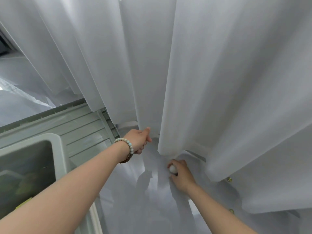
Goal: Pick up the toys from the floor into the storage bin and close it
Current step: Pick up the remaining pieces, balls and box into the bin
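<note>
While the left hand grips the curtain, the right hand is clamped round a white ball below.

Soft diffuse light on white curtain, faint shadows in folds, storage bin interior dim, edges bent by wide-angle lens.

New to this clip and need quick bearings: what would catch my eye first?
White curtains fill the view. At bottom centre the right hand grips a small white ball below their hem, while the left hand holds a fold aside. A storage bin stands at left.
</note>
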The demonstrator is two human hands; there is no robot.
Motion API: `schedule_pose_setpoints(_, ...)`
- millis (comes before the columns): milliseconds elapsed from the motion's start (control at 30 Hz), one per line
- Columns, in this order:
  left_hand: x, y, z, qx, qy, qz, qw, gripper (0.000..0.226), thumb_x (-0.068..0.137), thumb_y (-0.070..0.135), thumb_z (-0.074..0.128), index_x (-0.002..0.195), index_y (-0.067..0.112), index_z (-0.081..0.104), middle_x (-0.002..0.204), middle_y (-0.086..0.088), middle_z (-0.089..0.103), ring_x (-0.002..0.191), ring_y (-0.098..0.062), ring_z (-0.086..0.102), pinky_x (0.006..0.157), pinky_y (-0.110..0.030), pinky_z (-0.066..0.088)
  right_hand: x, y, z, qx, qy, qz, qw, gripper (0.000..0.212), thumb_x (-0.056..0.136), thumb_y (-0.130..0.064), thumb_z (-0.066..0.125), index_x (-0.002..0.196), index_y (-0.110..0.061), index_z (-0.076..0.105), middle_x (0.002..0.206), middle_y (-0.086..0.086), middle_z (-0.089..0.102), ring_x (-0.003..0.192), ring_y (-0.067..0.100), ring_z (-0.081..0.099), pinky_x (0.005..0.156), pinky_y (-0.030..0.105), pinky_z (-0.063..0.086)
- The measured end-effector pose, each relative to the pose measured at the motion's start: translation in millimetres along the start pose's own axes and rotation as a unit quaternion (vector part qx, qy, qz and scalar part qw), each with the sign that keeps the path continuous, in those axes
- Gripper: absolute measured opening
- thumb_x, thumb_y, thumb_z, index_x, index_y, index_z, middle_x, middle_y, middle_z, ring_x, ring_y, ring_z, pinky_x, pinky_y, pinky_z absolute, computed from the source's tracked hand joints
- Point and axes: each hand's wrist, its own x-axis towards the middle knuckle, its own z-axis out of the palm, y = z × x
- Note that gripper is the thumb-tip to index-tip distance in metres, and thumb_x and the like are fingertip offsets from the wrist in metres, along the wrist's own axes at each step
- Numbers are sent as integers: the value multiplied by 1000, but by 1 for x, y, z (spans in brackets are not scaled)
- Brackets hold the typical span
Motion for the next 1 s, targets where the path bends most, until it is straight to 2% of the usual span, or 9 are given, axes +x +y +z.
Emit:
schedule_pose_setpoints(67, -2, -1, 3, -10, -3, -17, 1000, 42, 98, 34, 39, 71, 7, 55, 58, -2, 38, 48, -12, 32, 36, -14, 29, -29, -1, -16, 118, 3, 17, 993, 29, 81, 3, 58, 85, -26, 55, 101, 8, 48, 69, 14, 53, 71, 30, 52)
schedule_pose_setpoints(167, -12, 0, 25, -44, -26, -63, 997, 41, 99, 30, 39, 70, 5, 55, 59, -3, 38, 49, -13, 32, 37, -16, 30, -75, -11, -57, 278, 22, 17, 960, 20, 83, 0, 64, 93, -17, 59, 95, 5, 54, 66, 12, 55, 63, 23, 52)
schedule_pose_setpoints(267, -38, 3, 72, -171, -122, -129, 969, 43, 100, 31, 37, 73, 3, 56, 61, -5, 45, 51, -14, 39, 40, -19, 40, -112, -30, -102, 346, 51, -29, 936, 21, 83, -2, 66, 97, -17, 61, 95, 1, 57, 65, 9, 57, 62, 18, 49)
schedule_pose_setpoints(400, -73, 2, 133, -309, -245, -168, 904, 46, 100, 36, 32, 98, -1, 60, 65, -9, 61, 59, -17, 54, 53, -23, 53, -142, -45, -139, 307, 66, -95, 945, 26, 82, 0, 67, 93, -24, 62, 81, -11, 63, 66, 5, 57, 63, 16, 48)
schedule_pose_setpoints(467, -85, -1, 153, -364, -305, -170, 864, 47, 99, 38, 31, 101, 3, 62, 73, -9, 68, 68, -18, 63, 60, -24, 56, -152, -45, -144, 258, 74, -109, 957, 32, 82, -1, 66, 93, -31, 63, 93, -7, 65, 78, 9, 62, 74, 20, 50)
schedule_pose_setpoints(633, -103, -13, 170, -450, -307, -199, 814, 50, 97, 41, 36, 107, -2, 58, 85, -14, 65, 67, -22, 65, 56, -28, 58, -170, -30, -147, 89, 87, -130, 984, 47, 83, -15, 67, 117, -46, 55, 116, -27, 52, 107, -12, 50, 85, 2, 36)
schedule_pose_setpoints(767, -100, -26, 169, -423, -270, -201, 841, 39, 93, 40, 49, 108, 4, 57, 112, -17, 61, 80, -23, 61, 62, -30, 59, -174, -10, -151, 133, 62, -100, 984, 43, 86, -22, 66, 119, -46, 54, 109, -31, 59, 92, -8, 56, 76, 8, 40)
schedule_pose_setpoints(900, -97, -29, 168, -354, -219, -169, 894, 35, 85, 39, 61, 96, 6, 60, 76, -10, 62, 64, -17, 59, 54, -24, 57, -166, 21, -148, 233, 118, -60, 963, 26, 88, -10, 62, 106, -28, 63, 107, -12, 69, 98, 0, 62, 80, 20, 50)
schedule_pose_setpoints(1000, -93, -34, 166, -318, -180, -169, 915, 33, 80, 42, 66, 79, 11, 58, 62, -4, 58, 57, -14, 54, 44, -19, 52, -151, 59, -141, 183, 176, 2, 967, 22, 86, -4, 62, 96, -24, 65, 102, -8, 67, 84, -2, 59, 73, 12, 45)
